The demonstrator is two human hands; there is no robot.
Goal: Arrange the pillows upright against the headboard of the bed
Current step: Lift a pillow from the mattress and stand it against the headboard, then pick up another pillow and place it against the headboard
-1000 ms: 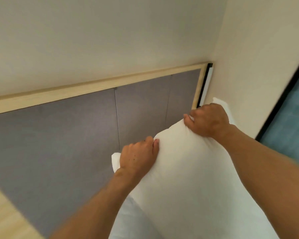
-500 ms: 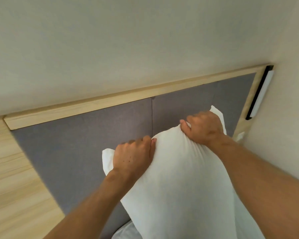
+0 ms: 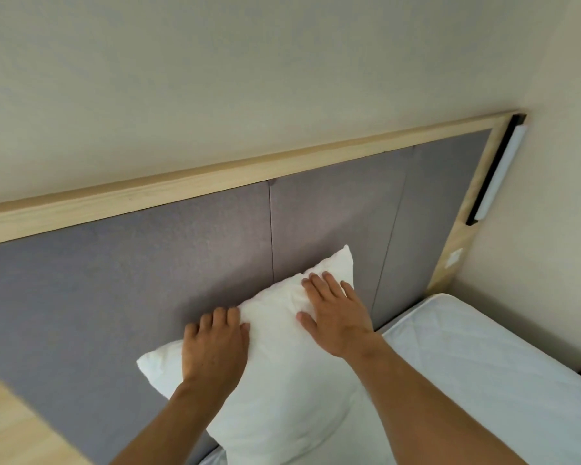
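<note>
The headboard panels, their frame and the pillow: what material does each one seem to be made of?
The headboard panels look like grey woven fabric over padding: matte, slightly grainy, with vertical seams. The frame looks like pale wood or a wood-look laminate; faint grain lines show, but which one is unclear. The pillow appears to be white cotton-like cloth with soft filling: it creases and dents under the right hand.

The pillow (image 3: pixel 282 380) is white cloth, soft and creased. The headboard (image 3: pixel 148 280) has matt grey fabric panels with a fine rough weave — framed by pale, smooth wood trim (image 3: pixel 215 177). The mattress (image 3: pixel 477 364) wears quilted white cloth; the wall (image 3: pixel 249 78) looks matt — faintly textured.
</note>
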